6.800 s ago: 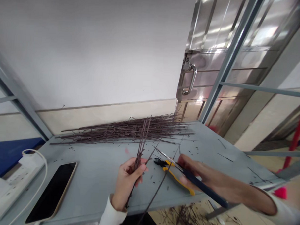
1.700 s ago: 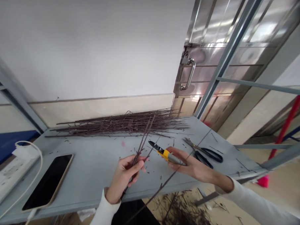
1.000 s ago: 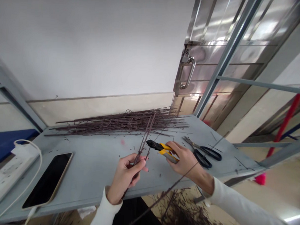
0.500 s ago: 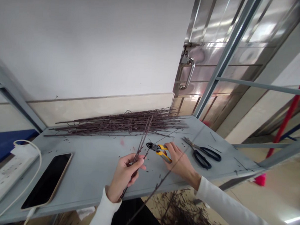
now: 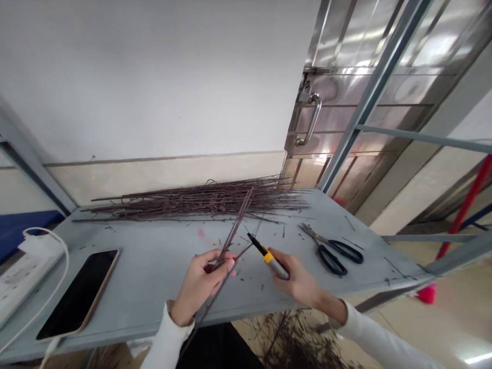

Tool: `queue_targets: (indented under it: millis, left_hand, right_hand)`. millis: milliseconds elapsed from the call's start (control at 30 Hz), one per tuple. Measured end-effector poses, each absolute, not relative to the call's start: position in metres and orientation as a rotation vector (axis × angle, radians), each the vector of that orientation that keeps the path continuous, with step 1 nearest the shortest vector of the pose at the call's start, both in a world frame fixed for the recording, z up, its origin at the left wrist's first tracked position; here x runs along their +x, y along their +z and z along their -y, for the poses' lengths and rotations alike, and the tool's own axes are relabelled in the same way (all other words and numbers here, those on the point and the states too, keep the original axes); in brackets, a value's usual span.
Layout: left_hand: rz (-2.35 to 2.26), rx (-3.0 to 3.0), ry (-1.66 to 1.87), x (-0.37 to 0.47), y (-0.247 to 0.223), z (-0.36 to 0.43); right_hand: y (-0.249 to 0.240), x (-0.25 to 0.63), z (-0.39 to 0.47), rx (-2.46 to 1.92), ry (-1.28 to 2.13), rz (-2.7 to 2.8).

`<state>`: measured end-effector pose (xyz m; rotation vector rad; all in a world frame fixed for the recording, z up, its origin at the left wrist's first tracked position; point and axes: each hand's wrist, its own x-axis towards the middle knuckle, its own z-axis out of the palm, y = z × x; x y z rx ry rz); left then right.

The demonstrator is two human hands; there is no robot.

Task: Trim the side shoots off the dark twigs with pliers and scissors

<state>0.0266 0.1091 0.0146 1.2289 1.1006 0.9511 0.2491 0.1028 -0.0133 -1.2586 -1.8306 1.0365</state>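
Observation:
Pinched in my left hand [image 5: 204, 283] are a few thin brown twigs [image 5: 238, 222], which rise past the fingers and slant toward the upper right. One more twig leans right from the fingertips toward the pliers' tip. My right hand [image 5: 297, 276] is wrapped round the yellow and grey handles of black-nosed pliers [image 5: 267, 256], turned edge-on, so whether the jaws are apart cannot be told. Behind both hands a long pile of brown twigs [image 5: 196, 201] lies along the wall. Scissors with black handles [image 5: 333, 251] rest right of my right hand.
On the grey table [image 5: 152, 267] are a phone [image 5: 78, 294] and a white power strip [image 5: 9, 288] with a cable at the left. Small twig scraps dot the surface. Metal posts [image 5: 361, 110] frame the table, and cut twigs [image 5: 304, 350] lie on the floor below.
The pliers have turned edge-on and their handles have come closer together. My right hand has moved slightly down and right. The long twig that crossed below my right hand now lies nearer my left hand.

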Motion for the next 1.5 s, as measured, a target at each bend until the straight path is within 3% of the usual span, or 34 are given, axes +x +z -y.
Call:
queue_targets:
  millis: [167, 267, 367, 533, 700, 867, 1000, 1100, 1233, 1500]
  left_hand:
    - [-1.079, 1.267, 0.987, 0.027, 0.014, -0.107]
    - [-1.022, 1.267, 0.961, 0.025, 0.015, -0.105]
    - [-1.006, 1.238, 0.941, 0.024, 0.017, -0.104]
    - [-1.072, 1.256, 0.961, 0.032, 0.013, -0.101]
    - [-1.23, 1.437, 1.122, 0.049, 0.006, -0.091]
    - [-1.33, 1.604, 1.239, 0.06, 0.004, -0.082]
    - [-1.344, 1.658, 1.309, 0.061, 0.003, -0.08]
    - [-1.341, 1.662, 1.331, 0.061, 0.001, -0.079]
    - [-1.333, 1.707, 1.364, 0.06, -0.001, -0.078]
    - [-1.275, 1.729, 1.326, 0.043, 0.006, -0.085]
  right_hand:
    - [-0.006, 0.241, -0.087, -0.888, 2.052, 1.228]
    - [-0.002, 0.24, -0.084, -0.746, 2.223, 1.142]
    - [0.004, 0.244, -0.085, -0.877, 1.941, 1.349]
    - [0.015, 0.255, -0.085, -1.348, 1.005, 1.822]
    - [0.014, 0.257, -0.081, -1.666, 0.341, 2.008]
    - [0.006, 0.25, -0.081, -1.694, -0.143, 2.015]
    - [0.002, 0.248, -0.088, -1.757, -0.263, 2.017]
    - [0.002, 0.249, -0.093, -1.766, -0.108, 2.011]
    - [0.008, 0.249, -0.097, -1.596, 0.34, 1.957]
    - [0.021, 0.251, -0.091, -1.194, 1.848, 1.443]
